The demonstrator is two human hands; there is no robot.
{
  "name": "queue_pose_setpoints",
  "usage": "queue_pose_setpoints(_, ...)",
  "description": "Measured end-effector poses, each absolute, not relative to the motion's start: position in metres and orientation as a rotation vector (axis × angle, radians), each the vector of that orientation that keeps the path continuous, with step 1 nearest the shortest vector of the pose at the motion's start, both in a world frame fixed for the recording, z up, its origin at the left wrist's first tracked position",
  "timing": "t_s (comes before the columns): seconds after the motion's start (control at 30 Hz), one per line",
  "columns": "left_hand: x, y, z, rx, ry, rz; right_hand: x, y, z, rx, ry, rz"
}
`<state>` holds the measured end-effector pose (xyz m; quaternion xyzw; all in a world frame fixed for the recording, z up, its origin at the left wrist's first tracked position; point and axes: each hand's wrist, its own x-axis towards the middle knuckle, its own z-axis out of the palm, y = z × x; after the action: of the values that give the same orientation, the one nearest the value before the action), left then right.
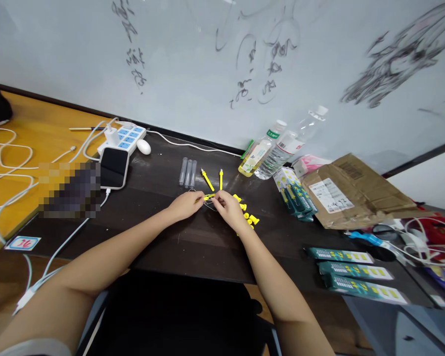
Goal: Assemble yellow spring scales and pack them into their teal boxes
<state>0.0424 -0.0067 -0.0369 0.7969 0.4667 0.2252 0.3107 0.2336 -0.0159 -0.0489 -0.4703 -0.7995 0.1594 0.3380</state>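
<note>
One slim yellow plastic piece [209, 197] is held over the dark wooden surface [152, 183].
Its long axis is laid roughly left to right, pinched by fingers of the left hand [186, 205] and right hand [230, 208]; three clear tubes [188, 173] and two yellow rods [208, 180] are placed beyond.

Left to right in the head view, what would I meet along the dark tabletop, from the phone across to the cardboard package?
Phone, white oval object, three clear tubes, slanted yellow rod, straighter yellow rod, bottle of yellow liquid, cardboard package.
</note>
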Motion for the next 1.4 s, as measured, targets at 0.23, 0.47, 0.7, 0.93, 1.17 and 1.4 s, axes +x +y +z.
queue_pose_setpoints(0.23, 0.041, -0.005, -0.038, 2.092, 1.160, 0.515, 0.234, -0.015, -0.051, -1.229, -2.077, 0.504)
queue_pose_setpoints(0.47, 0.043, -0.004, -0.044, 2.051, 1.116, 0.514, 0.237, -0.016, -0.047, -1.198, -2.163, 0.569)
queue_pose_setpoints(0.7, 0.041, -0.005, -0.038, 2.066, 1.135, 0.497, 0.234, -0.022, -0.041, -1.269, -2.247, 0.390)
queue_pose_setpoints(0.93, 0.040, -0.007, -0.032, 2.155, 1.240, 0.448, 0.227, -0.027, -0.046, -1.328, -2.269, 0.287)
queue_pose_setpoints(1.17, 0.040, -0.009, -0.031, 2.193, 1.274, 0.399, 0.225, -0.027, -0.051, -1.351, -2.259, 0.245)
queue_pose_setpoints(1.4, 0.040, -0.010, -0.030, 2.234, 1.264, 0.397, 0.224, -0.028, -0.050, -1.364, -2.255, 0.238)
